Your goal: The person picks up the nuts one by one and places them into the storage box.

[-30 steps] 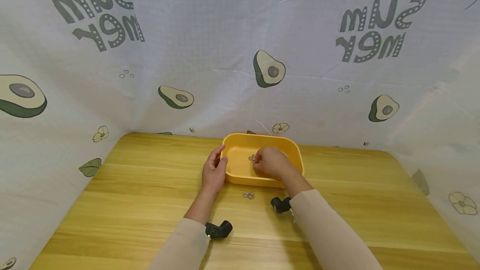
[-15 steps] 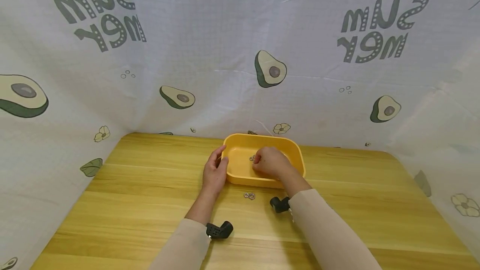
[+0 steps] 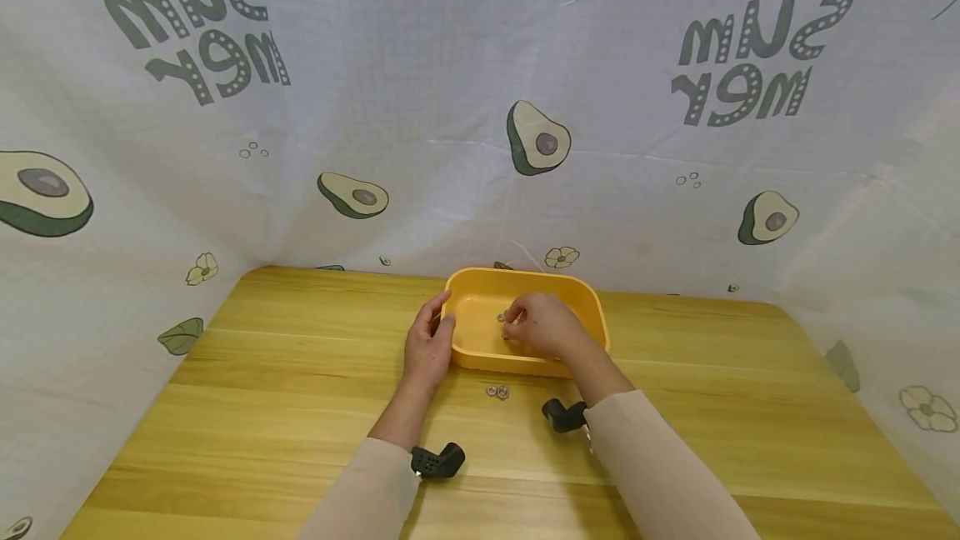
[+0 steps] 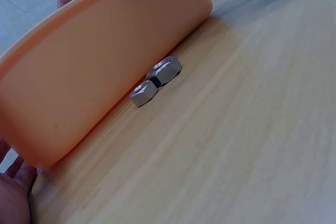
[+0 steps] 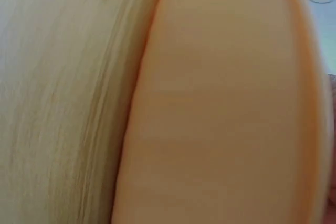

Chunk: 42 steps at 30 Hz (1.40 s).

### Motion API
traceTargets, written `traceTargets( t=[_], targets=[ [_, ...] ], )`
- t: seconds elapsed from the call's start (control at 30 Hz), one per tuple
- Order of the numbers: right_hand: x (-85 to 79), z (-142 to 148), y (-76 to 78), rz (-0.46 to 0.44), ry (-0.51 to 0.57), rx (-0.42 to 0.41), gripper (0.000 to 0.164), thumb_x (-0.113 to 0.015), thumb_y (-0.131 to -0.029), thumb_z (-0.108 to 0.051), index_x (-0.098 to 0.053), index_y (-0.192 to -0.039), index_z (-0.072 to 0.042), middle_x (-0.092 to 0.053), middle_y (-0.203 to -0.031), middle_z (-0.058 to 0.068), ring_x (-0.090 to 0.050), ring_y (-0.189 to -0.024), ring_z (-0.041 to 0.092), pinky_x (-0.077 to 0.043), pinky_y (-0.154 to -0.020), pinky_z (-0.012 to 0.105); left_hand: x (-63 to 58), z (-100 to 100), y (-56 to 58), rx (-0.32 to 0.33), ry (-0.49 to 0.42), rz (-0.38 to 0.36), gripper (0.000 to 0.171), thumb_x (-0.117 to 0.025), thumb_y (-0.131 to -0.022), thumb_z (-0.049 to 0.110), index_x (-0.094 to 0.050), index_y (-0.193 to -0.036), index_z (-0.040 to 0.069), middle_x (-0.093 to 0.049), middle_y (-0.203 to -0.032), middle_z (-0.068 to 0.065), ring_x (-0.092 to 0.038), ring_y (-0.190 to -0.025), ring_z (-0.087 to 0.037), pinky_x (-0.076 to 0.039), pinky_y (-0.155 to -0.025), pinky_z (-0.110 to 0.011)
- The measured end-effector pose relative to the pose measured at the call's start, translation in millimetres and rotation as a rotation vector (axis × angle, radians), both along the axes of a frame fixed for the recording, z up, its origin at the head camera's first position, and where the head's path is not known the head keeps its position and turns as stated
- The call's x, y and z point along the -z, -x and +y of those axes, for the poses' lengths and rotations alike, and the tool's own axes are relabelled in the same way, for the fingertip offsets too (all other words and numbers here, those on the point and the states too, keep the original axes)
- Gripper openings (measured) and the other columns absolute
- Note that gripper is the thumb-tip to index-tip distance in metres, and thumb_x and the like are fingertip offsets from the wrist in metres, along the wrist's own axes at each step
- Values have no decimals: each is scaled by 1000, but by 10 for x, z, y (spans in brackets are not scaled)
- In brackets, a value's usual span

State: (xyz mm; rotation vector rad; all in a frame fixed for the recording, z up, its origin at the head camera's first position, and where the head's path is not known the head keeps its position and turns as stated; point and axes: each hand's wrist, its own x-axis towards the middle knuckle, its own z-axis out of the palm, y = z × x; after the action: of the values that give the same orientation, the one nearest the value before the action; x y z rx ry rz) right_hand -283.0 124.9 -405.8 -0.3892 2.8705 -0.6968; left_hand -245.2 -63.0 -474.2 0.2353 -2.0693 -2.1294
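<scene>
A shallow yellow plastic bin (image 3: 487,361) stands at the back of the table. My left hand (image 3: 429,347) is at its left end, thumb and fingers spread and touching the wall. My right hand (image 3: 546,325) reaches over the front rim into the bin, its fingers bent down near the floor. Beside its fingertips lies a small metal nut (image 3: 501,317); whether the fingers pinch another is hidden. Outside, just in front of the bin, a larger hex nut (image 4: 167,70) and a smaller hex nut (image 4: 144,93) lie side by side on the wood.
The wooden table (image 3: 300,407) runs to both sides of the bin and in front of it. Close behind the bin hangs a white cloth (image 3: 450,207) printed with avocados. Black wrist cameras sit below the left hand (image 3: 438,461) and right hand (image 3: 564,415).
My right hand has shifted slightly within the bin, its fingertips a little further left, and fewer nuts show beside them. The left hand, the bin and the two nuts outside stay put.
</scene>
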Motion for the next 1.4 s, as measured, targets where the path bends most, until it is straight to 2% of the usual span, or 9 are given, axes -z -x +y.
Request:
traceTargets(
  t=[0.23, 0.47, 0.67, 0.8, 0.9, 1.0, 1.17, 1.27, 1.4],
  targets=[
    [-106, 64, -172, -7, 150, 38, 17, -75, -91, -27, -76, -99, -12, -69, -89, 4, -57, -76, 18, -49, -64, 28, 1, 5, 4, 5, -9, -12, 41, -54, -102, 19, -60, -143, 22, -50, -156, -4, -50, -140, -29, -45, -116, -48],
    [-183, 137, -401, 31, 266, 62, 15, -76, -91, -26, -74, -99, -12, -63, -77, 3, -51, -64, 18, -43, -55, 28, 9, 9, 6, 8, -8, -7, 41, -54, -103, 19, -60, -143, 22, -50, -155, -4, -51, -138, -28, -46, -114, -48],
    [-186, 185, -608, 8, 359, 90, 17, -78, -90, -25, -75, -101, -13, -65, -76, 2, -52, -65, 18, -43, -56, 27, 24, 5, 19, 8, -9, 7, 41, -53, -103, 17, -59, -143, 20, -50, -156, -5, -51, -138, -30, -46, -114, -49],
    [-135, 219, -722, -46, 431, 69, 18, -79, -89, -25, -75, -101, -12, -65, -76, 2, -53, -67, 16, -44, -57, 25, 28, -7, 25, 11, -15, 7, 41, -53, -103, 17, -59, -144, 20, -49, -157, -6, -49, -142, -31, -44, -116, -50],
    [-71, 240, -789, -96, 455, 9, 19, -79, -90, -25, -76, -102, -10, -65, -76, 2, -54, -66, 15, -44, -56, 23, 25, -14, 24, 13, -15, 10, 41, -53, -103, 17, -59, -144, 20, -48, -157, -6, -48, -142, -31, -43, -117, -50],
    [14, 255, -826, -186, 467, -48, 22, -78, -90, -24, -75, -106, -8, -64, -76, 3, -53, -64, 13, -43, -54, 22, 20, -14, 18, 14, -16, 16, 41, -53, -103, 17, -59, -144, 20, -49, -157, -7, -48, -142, -31, -43, -117, -50],
    [175, 278, -845, -331, 468, -100, 31, -77, -91, -21, -71, -116, -5, -65, -76, 3, -58, -64, 14, -49, -56, 25, 21, -7, 7, 11, -7, 11, 41, -54, -103, 17, -59, -143, 19, -49, -157, -7, -48, -142, -32, -42, -117, -51],
    [265, 276, -845, -327, 449, -106, 35, -78, -90, -20, -70, -120, -5, -64, -75, 2, -57, -64, 14, -50, -56, 26, 29, -1, 6, 15, -4, 7, 41, -53, -103, 17, -59, -144, 20, -48, -157, -7, -49, -141, -32, -43, -117, -50],
    [360, 241, -836, -248, 382, -91, 36, -79, -88, -23, -71, -119, -7, -60, -73, -1, -53, -62, 12, -45, -54, 23, 26, 0, 3, 13, -6, 11, 41, -53, -103, 17, -59, -144, 20, -49, -157, -6, -50, -139, -31, -44, -115, -50]
  ],
)
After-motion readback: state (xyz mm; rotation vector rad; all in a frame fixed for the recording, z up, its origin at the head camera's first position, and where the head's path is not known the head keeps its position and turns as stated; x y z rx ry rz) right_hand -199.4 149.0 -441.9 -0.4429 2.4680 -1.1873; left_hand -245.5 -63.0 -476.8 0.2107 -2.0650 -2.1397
